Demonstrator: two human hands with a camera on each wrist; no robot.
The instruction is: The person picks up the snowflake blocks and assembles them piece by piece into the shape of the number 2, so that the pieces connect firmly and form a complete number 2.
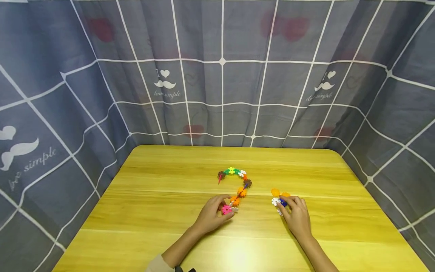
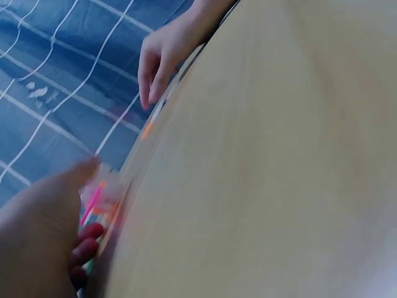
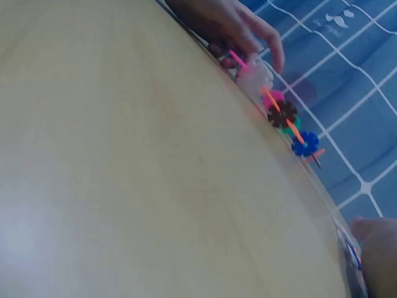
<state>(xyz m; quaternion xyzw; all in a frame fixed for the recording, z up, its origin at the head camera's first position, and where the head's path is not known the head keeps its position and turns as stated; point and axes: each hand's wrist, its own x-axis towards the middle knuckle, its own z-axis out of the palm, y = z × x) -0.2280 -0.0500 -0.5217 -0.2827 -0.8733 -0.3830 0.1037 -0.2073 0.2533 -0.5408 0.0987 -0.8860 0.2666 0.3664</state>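
Note:
A curved chain of joined notched discs (image 1: 242, 192) in several colours lies on the wooden table (image 1: 163, 189). At its near end, my left hand (image 1: 211, 216) grips a pink disc (image 1: 226, 209) between thumb and fingers, beside a whitish one. To the right, my right hand (image 1: 297, 217) has thumb and fingertips at a small group of loose discs: a white disc (image 1: 276, 201), a blue disc (image 1: 283, 202) and orange discs (image 1: 275, 192). Whether it pinches one cannot be told. In the right wrist view the chain shows a brown disc (image 3: 283, 114) and a blue one.
A grey-blue curtain (image 1: 204, 83) with white grid lines stands behind the table's far edge and along both sides. Light glares off the table's near middle.

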